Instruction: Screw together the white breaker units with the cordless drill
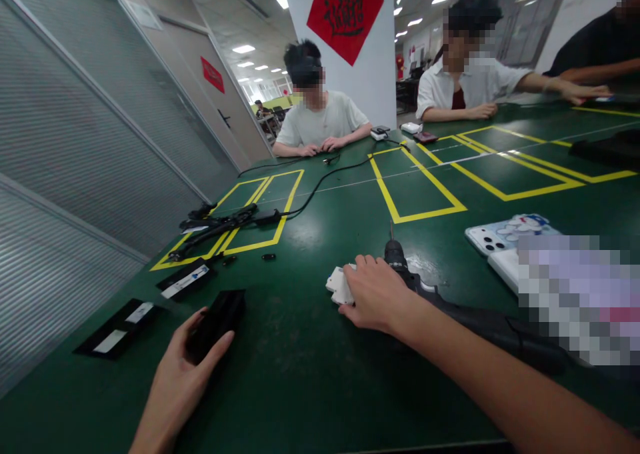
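Observation:
My left hand (193, 364) is wrapped round a dark black box-like object (227, 311), its thumb on the near right side and its fingers on the far left. On the right, my right hand (377, 291) has its fingers curled over a small stack of white flat pieces (339, 286); part of the stack is hidden beneath the palm. Right beside that hand lies a black power drill (397, 257) on its side, with a thin bit pointing away from me. My right forearm covers some of the drill body.
Two flat black pieces with white labels, one nearer (117, 331) and one farther (175, 282), lie at left. Beyond are small black parts (269, 257) and black cabled gear (235, 222). A patterned phone (515, 231) lies right. Yellow tape (430, 210) marks the green table; people sit opposite.

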`<state>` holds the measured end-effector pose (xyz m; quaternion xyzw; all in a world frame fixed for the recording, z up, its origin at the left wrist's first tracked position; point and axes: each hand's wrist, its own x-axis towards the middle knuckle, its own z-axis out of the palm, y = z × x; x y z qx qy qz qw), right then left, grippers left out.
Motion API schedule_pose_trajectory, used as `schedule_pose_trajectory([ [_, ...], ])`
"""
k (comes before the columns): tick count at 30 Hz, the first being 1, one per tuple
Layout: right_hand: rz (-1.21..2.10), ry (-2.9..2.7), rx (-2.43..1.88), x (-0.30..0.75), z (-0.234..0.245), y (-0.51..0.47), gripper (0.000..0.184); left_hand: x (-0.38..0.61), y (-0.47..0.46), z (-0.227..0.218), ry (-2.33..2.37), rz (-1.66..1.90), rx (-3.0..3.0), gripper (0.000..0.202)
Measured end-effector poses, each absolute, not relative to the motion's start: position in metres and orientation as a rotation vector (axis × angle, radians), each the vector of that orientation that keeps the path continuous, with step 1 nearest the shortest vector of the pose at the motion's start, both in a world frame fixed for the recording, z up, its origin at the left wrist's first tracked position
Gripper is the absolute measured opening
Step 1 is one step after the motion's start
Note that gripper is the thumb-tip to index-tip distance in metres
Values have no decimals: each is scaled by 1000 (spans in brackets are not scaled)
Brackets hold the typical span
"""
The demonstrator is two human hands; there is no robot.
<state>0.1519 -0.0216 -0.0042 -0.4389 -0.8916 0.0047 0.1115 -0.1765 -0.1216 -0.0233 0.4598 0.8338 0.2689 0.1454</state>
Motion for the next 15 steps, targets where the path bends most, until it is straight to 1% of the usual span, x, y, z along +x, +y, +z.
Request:
schedule_pose_trajectory([
  [4, 43, -2566, -1300, 154, -3, -20, 41, -178, -122, -27, 2370, 873, 1364, 77],
  [6, 71, -2500, -1233, 155, 2, -21, 43, -178, -123, -28, 2331, 926, 1374, 76],
  [8, 102, -2405, -1136, 152, 10, -25, 48, -176, -125, -27, 2301, 940, 1379, 76],
  [10, 136, -2308, -1030, 141, 18, -31, 57, -174, -126, -27, 2312, 919, 1394, 75],
  [12, 185, -2234, -925, 122, 26, -38, 68, -171, -127, -26, 2337, 908, 1419, 75],
  [15, 275, -2148, -838, 80, 31, -45, 76, -168, -126, -25, 2339, 935, 1483, 77],
])
